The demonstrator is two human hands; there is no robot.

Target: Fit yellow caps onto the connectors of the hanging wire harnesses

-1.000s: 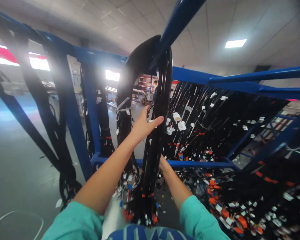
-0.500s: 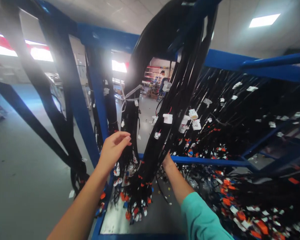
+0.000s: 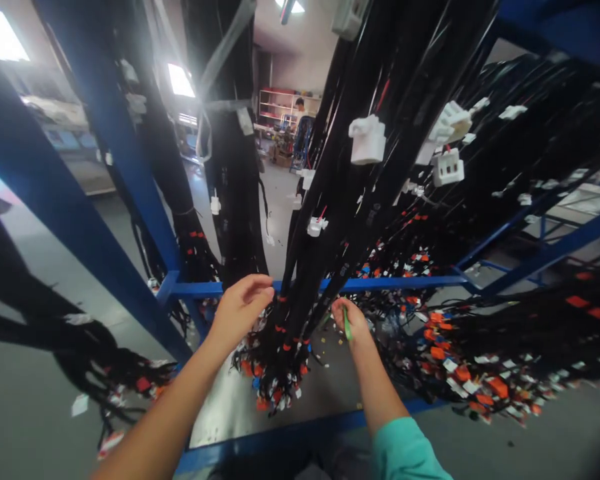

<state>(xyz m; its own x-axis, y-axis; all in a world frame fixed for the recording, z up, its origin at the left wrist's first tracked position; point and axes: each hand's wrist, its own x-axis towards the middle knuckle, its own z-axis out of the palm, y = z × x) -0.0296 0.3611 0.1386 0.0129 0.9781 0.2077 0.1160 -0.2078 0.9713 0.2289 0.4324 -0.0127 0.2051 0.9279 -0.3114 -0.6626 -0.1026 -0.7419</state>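
A thick black wire harness bundle (image 3: 300, 287) hangs in the middle, with white connectors (image 3: 367, 140) on its upper part and a cluster of orange, white and blue plugs (image 3: 275, 387) at its lower end. To the left of it is my left hand (image 3: 243, 307), fingers loosely bent and apart from the thumb, nothing visible in it. My right hand (image 3: 353, 323) is just right of the bundle, its fingers closed on a slim green strip-like thing (image 3: 347, 323) whose kind I cannot make out.
A blue metal rack (image 3: 395, 283) surrounds the bundles, its crossbar running behind my hands. More harnesses (image 3: 510, 147) hang at right, and plugs (image 3: 460, 380) crowd low there. A pale metal base plate (image 3: 220, 413) lies below. A person (image 3: 301, 117) is far back by shelves.
My view has come closer and tilted down. The right hand, partly hidden behind the bundle before, now shows beside it with the green thing. My left hand stays left of the bundle.
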